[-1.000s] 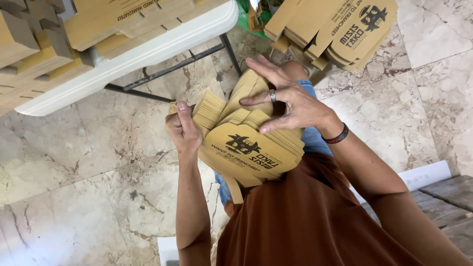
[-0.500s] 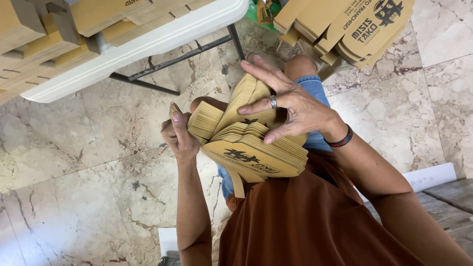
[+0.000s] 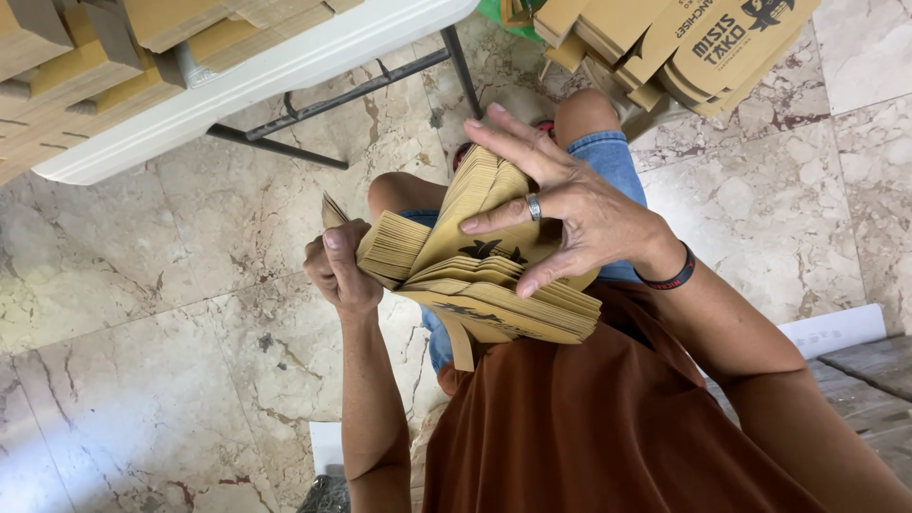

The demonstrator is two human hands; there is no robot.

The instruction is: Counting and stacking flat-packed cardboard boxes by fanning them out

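A thick stack of flat tan cardboard sheets (image 3: 494,299) with dark printed marks rests over my lap. My left hand (image 3: 339,271) grips the stack's left end, thumb up. My right hand (image 3: 560,204), with a ring and a dark wristband, spreads its fingers over the top and lifts part of the sheets (image 3: 475,204) up and apart from the lower ones. I am seated in an orange-brown shirt and blue denim shorts, knees showing above the stack.
A white folding table (image 3: 256,71) with dark metal legs stands at the upper left, loaded with folded cardboard boxes (image 3: 66,57). More flat printed cardboard (image 3: 684,43) lies piled at the upper right. The floor is beige marble tile (image 3: 142,361). White paper (image 3: 836,328) lies at right.
The view has tilted so the stack sits lower and flatter. My right hand has fanned the upper sheets further up from the rest; my left hand keeps its grip.
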